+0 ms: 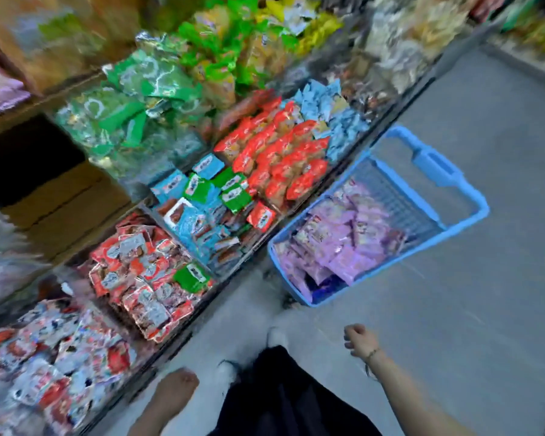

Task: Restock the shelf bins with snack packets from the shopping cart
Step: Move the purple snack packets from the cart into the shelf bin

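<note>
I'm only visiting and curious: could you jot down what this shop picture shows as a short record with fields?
Place: shop aisle, grey floor
Cart: blue cart standing on the floor beside the shelf bins
In cart: purple packets
In bins: red packets, green packets, light blue packets, among others
Left hand: low near the bins, blurred, seems empty
Right hand: fingers loosely curled, holding nothing, short of the cart
Restocking: no packet in hand

left grip (174, 392) loosely curled, right grip (360, 342) loosely curled, both empty
</note>
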